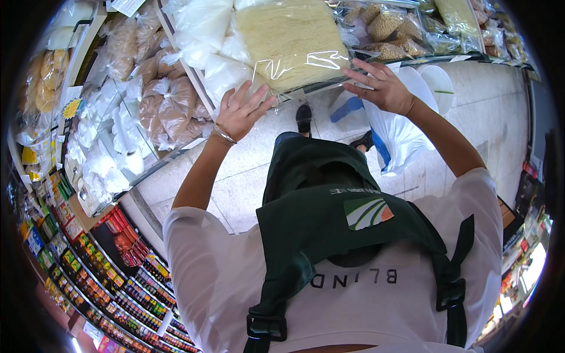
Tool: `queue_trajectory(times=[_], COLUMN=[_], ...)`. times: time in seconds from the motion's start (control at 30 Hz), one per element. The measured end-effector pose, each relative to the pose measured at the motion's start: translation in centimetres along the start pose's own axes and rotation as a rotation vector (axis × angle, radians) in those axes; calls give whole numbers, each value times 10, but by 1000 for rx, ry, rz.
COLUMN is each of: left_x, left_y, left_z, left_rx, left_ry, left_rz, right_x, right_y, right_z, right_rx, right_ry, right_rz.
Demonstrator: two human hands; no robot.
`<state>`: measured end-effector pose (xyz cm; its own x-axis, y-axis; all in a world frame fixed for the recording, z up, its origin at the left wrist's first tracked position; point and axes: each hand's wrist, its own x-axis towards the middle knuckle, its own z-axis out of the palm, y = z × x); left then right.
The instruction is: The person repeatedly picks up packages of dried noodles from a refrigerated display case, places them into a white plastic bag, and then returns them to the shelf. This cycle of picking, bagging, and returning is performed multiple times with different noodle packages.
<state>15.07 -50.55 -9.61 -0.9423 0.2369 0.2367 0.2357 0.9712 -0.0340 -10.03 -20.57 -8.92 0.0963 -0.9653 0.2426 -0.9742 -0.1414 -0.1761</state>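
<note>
A large clear plastic bag of pale yellow dried noodles lies at the front edge of a display counter. My left hand, with a bangle at its wrist, has its fingers spread at the bag's near left corner, beside white bags. At the near right corner, my right hand is spread too, its fingertips at the edge of the clear plastic. Whether the fingertips touch the bag cannot be told. Neither hand is closed around anything.
Bags of brown goods and a plastic bag roll lie left. Bagged beans lie right of the noodles. Below the counter, a white and blue plastic bag and a white bucket stand on the tiled floor. Shelves of jars stand lower left.
</note>
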Motion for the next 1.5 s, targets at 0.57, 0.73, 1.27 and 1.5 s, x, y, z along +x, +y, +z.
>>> queue_trajectory(times=[0.57, 0.73, 1.27, 1.5], left_x=[11, 20, 55, 57], left_y=[-3, 11, 43, 26], left_z=[-11, -4, 53, 71], left_rx=[-689, -783, -818, -388], left_ry=[79, 250, 515, 386], left_rz=[-349, -541, -1317, -1275], right_x=[18, 23, 57, 69], right_y=[-8, -14, -25, -24], right_z=[0, 27, 75, 66], right_rx=[888, 1085, 608, 701], right_ry=[334, 553, 756, 754], right_rz=[641, 940, 1494, 1560])
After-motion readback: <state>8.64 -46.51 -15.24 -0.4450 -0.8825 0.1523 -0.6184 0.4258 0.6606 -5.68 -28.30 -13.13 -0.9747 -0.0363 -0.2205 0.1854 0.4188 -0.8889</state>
